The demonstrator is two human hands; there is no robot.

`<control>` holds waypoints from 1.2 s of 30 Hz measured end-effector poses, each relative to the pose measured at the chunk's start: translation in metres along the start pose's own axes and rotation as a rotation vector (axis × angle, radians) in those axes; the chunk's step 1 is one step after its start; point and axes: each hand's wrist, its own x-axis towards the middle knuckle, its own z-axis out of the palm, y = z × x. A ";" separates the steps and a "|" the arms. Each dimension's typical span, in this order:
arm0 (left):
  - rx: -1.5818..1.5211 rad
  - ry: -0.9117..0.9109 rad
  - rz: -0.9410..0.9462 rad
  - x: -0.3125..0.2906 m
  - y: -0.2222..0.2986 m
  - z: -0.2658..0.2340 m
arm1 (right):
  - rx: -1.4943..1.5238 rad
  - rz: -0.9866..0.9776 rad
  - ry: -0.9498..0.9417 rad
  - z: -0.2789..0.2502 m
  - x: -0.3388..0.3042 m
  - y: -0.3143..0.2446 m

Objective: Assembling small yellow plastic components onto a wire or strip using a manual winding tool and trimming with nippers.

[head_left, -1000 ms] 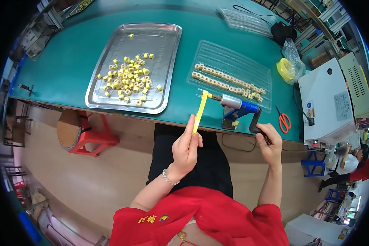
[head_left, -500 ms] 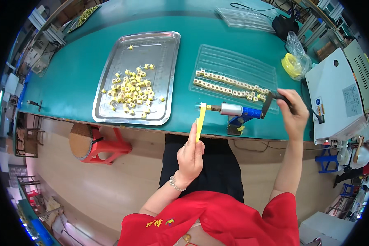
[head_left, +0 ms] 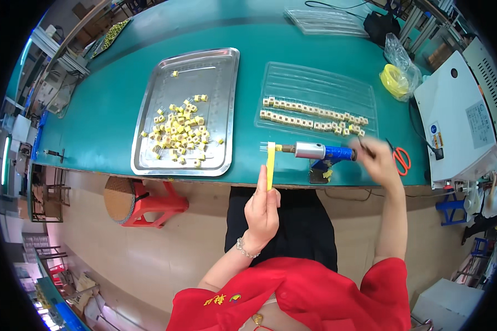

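Note:
My left hand (head_left: pixel 262 212) pinches a strip of yellow tape (head_left: pixel 270 168) and holds it upright. The tape's upper end meets a small pinned part (head_left: pixel 271 147) on the tip of a hand-cranked winder (head_left: pixel 310 149), which has a silver barrel and a blue body. My right hand (head_left: pixel 376 161) is closed at the winder's right end, around its crank handle; the hand is blurred and hides most of the handle. Left of the winder lies a metal tray (head_left: pixel 236 105) holding a heap of small yellow-wrapped parts (head_left: pixel 179 129). Behind the winder, a clear plastic tray (head_left: pixel 320 83) carries two rows of similar parts.
Orange-handled scissors (head_left: pixel 402 160) lie right of my right hand, before a white machine (head_left: pixel 453 121). Farther back are a yellow roll (head_left: pixel 394 81) in a plastic bag, a black bag (head_left: pixel 382 28) and stacked clear trays (head_left: pixel 326 22). A red stool (head_left: pixel 154 204) stands left, below the green table's edge.
My right hand has swung down and left with the crank, uncovering the scissors. My left hand still holds the tape taut, and the view has shifted slightly.

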 end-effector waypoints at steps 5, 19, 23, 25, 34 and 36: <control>0.053 0.017 0.000 0.004 0.003 -0.004 | 0.213 -0.198 -0.058 -0.039 -0.025 -0.041; -0.139 -0.017 -0.135 0.012 0.001 -0.002 | 0.254 0.127 0.104 0.024 -0.064 -0.005; -0.349 -0.044 -0.228 0.015 0.006 -0.006 | 0.353 0.152 0.116 0.024 -0.060 -0.005; -0.475 -0.070 -0.325 0.021 0.011 -0.012 | 0.440 0.258 0.110 0.021 -0.062 -0.013; -0.999 -0.194 -0.558 0.036 0.007 -0.033 | -0.136 -0.080 0.320 0.012 -0.053 -0.076; -0.941 -0.198 -0.575 0.037 0.008 -0.033 | -0.583 -0.399 0.346 0.033 -0.032 -0.099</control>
